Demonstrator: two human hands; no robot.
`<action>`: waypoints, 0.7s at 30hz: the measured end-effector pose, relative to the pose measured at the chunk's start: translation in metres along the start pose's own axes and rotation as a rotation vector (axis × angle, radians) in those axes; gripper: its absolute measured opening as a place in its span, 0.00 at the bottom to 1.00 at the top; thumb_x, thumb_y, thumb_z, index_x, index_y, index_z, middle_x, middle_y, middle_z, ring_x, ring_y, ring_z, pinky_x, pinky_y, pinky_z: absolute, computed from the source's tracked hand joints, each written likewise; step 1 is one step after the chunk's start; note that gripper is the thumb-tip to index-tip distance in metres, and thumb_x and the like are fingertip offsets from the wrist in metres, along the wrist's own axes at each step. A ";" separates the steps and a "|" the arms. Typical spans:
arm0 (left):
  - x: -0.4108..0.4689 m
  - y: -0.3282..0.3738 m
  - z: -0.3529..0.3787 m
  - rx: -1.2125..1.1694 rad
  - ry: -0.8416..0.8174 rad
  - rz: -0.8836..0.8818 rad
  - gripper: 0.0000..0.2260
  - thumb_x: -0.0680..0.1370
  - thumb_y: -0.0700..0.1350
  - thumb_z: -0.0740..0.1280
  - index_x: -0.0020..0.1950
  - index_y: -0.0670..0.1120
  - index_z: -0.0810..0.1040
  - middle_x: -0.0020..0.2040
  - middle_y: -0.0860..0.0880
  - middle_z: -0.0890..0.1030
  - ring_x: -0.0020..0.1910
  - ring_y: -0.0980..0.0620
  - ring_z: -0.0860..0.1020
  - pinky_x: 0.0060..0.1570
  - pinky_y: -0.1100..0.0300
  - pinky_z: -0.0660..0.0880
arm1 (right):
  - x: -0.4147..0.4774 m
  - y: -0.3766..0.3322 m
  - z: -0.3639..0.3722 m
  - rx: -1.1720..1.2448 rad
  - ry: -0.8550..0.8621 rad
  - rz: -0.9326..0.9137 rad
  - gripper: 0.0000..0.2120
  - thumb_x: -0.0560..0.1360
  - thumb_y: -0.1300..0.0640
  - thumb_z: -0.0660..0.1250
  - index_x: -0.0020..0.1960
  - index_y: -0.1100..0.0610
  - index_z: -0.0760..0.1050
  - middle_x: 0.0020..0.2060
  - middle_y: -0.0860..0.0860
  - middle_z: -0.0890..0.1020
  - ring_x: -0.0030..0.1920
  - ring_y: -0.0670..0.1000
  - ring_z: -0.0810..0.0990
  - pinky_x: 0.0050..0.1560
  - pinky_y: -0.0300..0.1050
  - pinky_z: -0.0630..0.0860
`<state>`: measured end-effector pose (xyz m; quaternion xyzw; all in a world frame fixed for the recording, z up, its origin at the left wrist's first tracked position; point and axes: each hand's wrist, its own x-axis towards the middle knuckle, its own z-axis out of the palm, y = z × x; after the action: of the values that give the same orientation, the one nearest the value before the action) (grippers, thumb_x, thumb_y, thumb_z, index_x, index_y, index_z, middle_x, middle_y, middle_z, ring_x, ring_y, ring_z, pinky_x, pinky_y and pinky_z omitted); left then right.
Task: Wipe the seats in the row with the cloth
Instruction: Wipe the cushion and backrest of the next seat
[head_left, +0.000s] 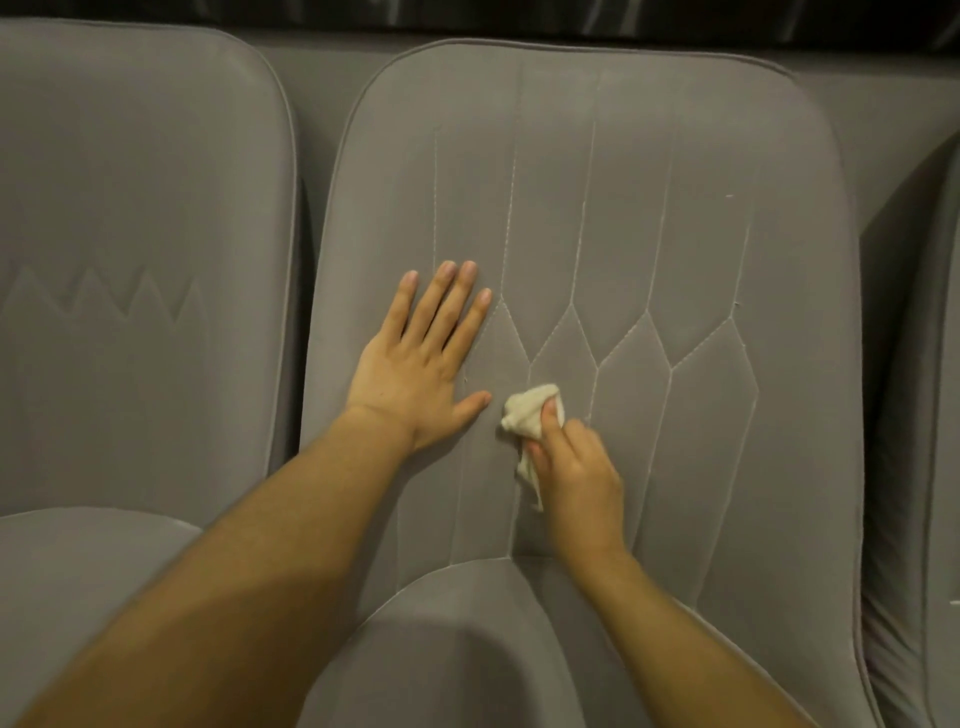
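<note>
**Cloth low on the middle backrest, one hand wiping, one bracing**

The cloth (530, 410), a small cream wad, is pressed against the lower centre of the backrest (701, 171) of the middle seat, just at 3 o'clock from the left thumb. The right hand (576, 478) grasps it, thumb and fingers curled round the wad, and a loose tail of fabric hangs out toward 6 o'clock beside the palm. The left hand (421, 364) lies released and flat on the backrest at 9 o'clock of the cloth, fingers straight, pointing to about 1 o'clock. It holds nothing and seems to serve as a brace.

The step in hand looks like wiping this backrest. Whether the broad area toward 12 and 3 o'clock is already done cannot be told.

To do it well, the wad would be better spread flatter, so that more cloth meets the fabric and the tail does not drag. The seams (584, 208) run roughly from 12 to 6 o'clock and break into a zigzag near the cloth. Strokes along them, not across, should clear the stitched grooves where dust likely gathers. The cover looks like a short pile that may show stroke marks, so even pressure and overlapping passes in one direction seem wise. The strip under the left hand needs its turn too, so that hand should shift.

The cushion (467, 665) at 6 o'clock, the left seat (145, 182) at 9 o'clock and the right seat (943, 415) at 3 o'clock belong to the same row
</note>
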<state>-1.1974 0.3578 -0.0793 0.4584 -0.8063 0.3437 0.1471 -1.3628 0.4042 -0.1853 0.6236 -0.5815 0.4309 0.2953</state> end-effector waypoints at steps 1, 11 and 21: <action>-0.003 0.002 0.000 0.009 -0.019 0.003 0.41 0.78 0.67 0.43 0.68 0.42 0.19 0.69 0.41 0.21 0.69 0.43 0.23 0.66 0.45 0.23 | -0.011 0.000 0.003 0.012 -0.019 0.013 0.24 0.69 0.57 0.67 0.62 0.65 0.74 0.36 0.55 0.77 0.32 0.54 0.74 0.26 0.44 0.72; -0.027 0.014 0.019 0.049 -0.051 0.023 0.42 0.78 0.67 0.42 0.67 0.38 0.19 0.68 0.39 0.20 0.69 0.42 0.23 0.65 0.45 0.22 | 0.057 -0.016 -0.011 0.208 0.268 0.200 0.21 0.75 0.55 0.64 0.64 0.65 0.73 0.38 0.57 0.76 0.36 0.53 0.73 0.36 0.41 0.69; -0.038 0.014 0.019 0.145 -0.147 0.081 0.49 0.76 0.71 0.47 0.65 0.35 0.18 0.64 0.36 0.17 0.65 0.40 0.20 0.63 0.44 0.22 | -0.066 -0.018 0.012 0.198 -0.155 0.207 0.21 0.73 0.52 0.64 0.63 0.59 0.74 0.39 0.51 0.78 0.37 0.52 0.77 0.33 0.38 0.68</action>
<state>-1.1877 0.3735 -0.1201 0.4590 -0.8058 0.3722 0.0398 -1.3400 0.4273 -0.2465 0.6177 -0.6185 0.4649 0.1406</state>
